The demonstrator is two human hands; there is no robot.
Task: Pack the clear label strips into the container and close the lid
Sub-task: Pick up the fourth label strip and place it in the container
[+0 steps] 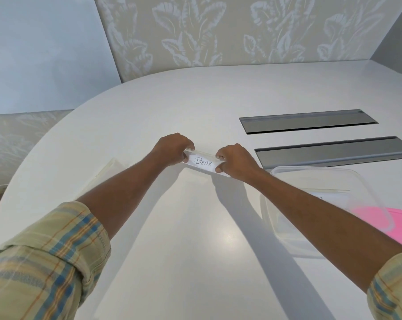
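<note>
A clear label strip (pixel 202 161) with a white paper reading "BEAR" lies across the middle of the white table. My left hand (pixel 173 148) grips its left end and my right hand (pixel 234 161) grips its right end. A clear plastic container (pixel 315 174) stands open at the right, partly hidden by my right forearm. Another strip with paper (pixel 334 196) lies inside it. The pink lid (pixel 400 225) rests by the container's right side. Another clear strip (pixel 107 174) lies on the table to the left of my left forearm.
Two grey metal cable-hatch covers (pixel 308 121) (pixel 334 152) are set into the white table (pixel 195 227) behind the container. Patterned wall panels rise behind the rounded far edge of the table.
</note>
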